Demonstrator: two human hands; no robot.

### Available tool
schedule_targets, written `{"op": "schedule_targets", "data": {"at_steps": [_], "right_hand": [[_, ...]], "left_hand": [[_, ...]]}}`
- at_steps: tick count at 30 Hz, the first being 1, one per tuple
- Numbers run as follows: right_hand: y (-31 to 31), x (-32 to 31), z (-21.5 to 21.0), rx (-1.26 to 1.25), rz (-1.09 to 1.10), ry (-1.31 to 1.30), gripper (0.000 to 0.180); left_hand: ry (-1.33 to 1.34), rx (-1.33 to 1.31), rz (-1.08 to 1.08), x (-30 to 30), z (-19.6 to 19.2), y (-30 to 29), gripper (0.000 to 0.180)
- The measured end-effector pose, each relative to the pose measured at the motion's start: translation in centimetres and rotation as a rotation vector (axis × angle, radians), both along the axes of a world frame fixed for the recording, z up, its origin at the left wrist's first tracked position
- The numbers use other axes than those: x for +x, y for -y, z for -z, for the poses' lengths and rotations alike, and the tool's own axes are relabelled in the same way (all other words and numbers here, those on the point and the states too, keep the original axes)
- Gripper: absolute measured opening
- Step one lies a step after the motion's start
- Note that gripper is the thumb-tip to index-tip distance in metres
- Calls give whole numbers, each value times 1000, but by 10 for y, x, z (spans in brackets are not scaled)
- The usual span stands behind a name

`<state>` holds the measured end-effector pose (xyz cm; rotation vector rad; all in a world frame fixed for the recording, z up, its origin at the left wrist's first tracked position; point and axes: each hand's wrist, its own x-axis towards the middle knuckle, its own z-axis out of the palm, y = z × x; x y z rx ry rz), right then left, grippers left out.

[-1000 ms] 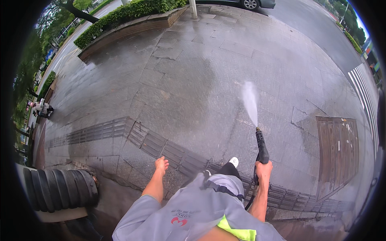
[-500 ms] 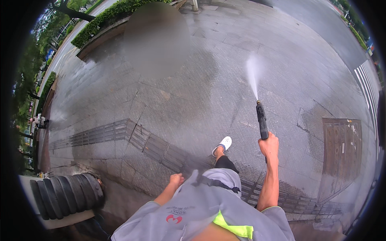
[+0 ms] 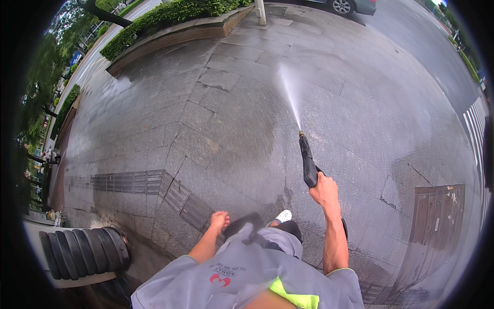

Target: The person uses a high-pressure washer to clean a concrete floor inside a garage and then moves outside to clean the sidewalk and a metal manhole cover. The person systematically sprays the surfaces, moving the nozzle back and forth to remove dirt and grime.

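My right hand (image 3: pixel 324 190) is wrapped round the grip of a black pressure washer gun (image 3: pixel 307 159), held out ahead of me. From its brass-coloured nozzle a white water jet (image 3: pixel 290 95) fans out over the grey paving (image 3: pixel 242 118). A bit of black hose (image 3: pixel 344 229) shows beside my right forearm. Near my waist on the left, my left hand (image 3: pixel 219 220) is apart from everything, its fingers curled in with nothing visible in them. One white clog (image 3: pixel 283 216) shows beneath me on the wet slabs.
Ribbed tactile paving (image 3: pixel 185 202) crosses in front of me. Black ringed coils (image 3: pixel 85 252) stand at lower left, a brown metal cover (image 3: pixel 437 221) at right. Farther off are a hedge planter (image 3: pixel 180 38), a pale post (image 3: pixel 260 13) and a parked car (image 3: pixel 343 6).
The pressure washer gun and its jet have swung to the left. My left hand has moved slightly left and up, away from my shirt. The car has come into view at the top.
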<state>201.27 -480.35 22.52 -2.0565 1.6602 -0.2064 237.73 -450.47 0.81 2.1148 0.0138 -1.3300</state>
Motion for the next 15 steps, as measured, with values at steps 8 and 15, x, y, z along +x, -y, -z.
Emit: {"op": "schedule_targets", "data": {"at_steps": [8,15], "right_hand": [[77,67,-17,-74,84,54,25],[121,194,-21,21,4,167,23]], "left_hand": [[-33,282,-36,73,44,23,22],[-45,100,7,164,60,186,22]]}}
